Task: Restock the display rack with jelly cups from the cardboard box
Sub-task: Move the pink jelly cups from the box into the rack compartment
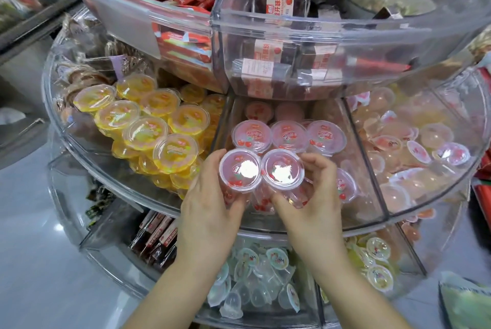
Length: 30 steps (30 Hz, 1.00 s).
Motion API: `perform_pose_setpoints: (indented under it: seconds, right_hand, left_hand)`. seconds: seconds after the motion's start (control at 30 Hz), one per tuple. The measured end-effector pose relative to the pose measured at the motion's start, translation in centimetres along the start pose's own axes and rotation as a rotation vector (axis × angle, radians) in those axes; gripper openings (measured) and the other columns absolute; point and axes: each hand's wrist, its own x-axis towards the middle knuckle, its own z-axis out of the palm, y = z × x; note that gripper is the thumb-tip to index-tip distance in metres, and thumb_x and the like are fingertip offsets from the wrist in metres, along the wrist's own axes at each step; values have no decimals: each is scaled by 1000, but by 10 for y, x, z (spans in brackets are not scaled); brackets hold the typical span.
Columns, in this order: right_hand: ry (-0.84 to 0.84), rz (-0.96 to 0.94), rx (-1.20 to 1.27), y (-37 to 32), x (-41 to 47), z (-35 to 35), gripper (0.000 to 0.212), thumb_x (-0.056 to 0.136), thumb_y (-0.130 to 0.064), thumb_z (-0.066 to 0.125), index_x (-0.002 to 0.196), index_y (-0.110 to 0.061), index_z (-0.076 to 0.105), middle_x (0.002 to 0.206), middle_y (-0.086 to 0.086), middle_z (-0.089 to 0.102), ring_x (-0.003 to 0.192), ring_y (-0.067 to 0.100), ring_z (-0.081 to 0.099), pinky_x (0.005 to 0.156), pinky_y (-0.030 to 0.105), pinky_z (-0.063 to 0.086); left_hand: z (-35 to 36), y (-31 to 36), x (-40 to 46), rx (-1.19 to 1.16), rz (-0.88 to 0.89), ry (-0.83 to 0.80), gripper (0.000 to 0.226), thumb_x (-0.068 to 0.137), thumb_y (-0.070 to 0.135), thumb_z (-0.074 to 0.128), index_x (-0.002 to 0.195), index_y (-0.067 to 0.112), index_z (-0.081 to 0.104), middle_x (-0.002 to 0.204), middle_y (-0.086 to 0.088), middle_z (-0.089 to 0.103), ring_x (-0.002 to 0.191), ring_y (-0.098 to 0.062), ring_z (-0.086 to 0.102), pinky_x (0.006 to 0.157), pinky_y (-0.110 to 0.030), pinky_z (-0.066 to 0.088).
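My left hand (210, 209) grips a pink jelly cup (240, 169) with a cherry label. Beside it, my right hand (313, 201) grips a second pink jelly cup (283, 169). The two cups touch rim to rim, lids up, at the front of the middle compartment (369, 169) of the clear display rack. Behind them in that compartment stand three more pink cups (289, 136), with others further back and one on its side (345, 187) to the right. The cardboard box is out of view.
Yellow jelly cups (148, 126) fill the compartment to the left, small pale jellies (414, 148) the one to the right. An upper tier (279, 25) of packaged snacks overhangs closely. The lower tier (255, 283) holds small clear jellies. Grey floor lies at left.
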Motion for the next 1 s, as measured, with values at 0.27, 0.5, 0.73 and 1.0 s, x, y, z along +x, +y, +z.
perform_pose_setpoints:
  seconds: [0.27, 0.5, 0.73, 1.0]
  right_hand:
    - [-6, 9, 14, 2, 1, 2, 59, 69, -14, 77, 102, -47, 42, 107, -29, 53, 104, -4, 54, 81, 3, 42]
    - [-26, 4, 3, 3, 1, -2, 62, 68, -11, 78, 105, -46, 43, 107, -28, 55, 103, -4, 56, 80, 3, 42]
    - [-74, 17, -6, -1, 0, -9, 62, 67, -18, 80, 111, -44, 43, 112, -23, 55, 110, -1, 54, 89, 13, 45]
    - [-51, -116, -139, -11, -29, -37, 40, 77, -27, 72, 105, -46, 50, 107, -22, 52, 103, 7, 55, 83, 17, 45]
  left_hand:
    - [2, -1, 5, 150, 17, 34, 77, 72, 21, 77, 139, 15, 38, 98, 1, 58, 99, -17, 46, 76, -19, 33]
    - [1, -4, -3, 97, 5, 39, 80, 76, 22, 75, 142, 16, 30, 111, 5, 54, 107, -13, 43, 86, -25, 38]
    - [1, -1, -8, 87, -16, 32, 81, 79, 26, 72, 144, 15, 26, 121, -2, 55, 112, -13, 45, 88, -27, 40]
    - [-18, 6, -66, 72, -83, 67, 64, 79, 32, 65, 135, 33, 34, 123, 22, 51, 101, 10, 47, 82, -12, 37]
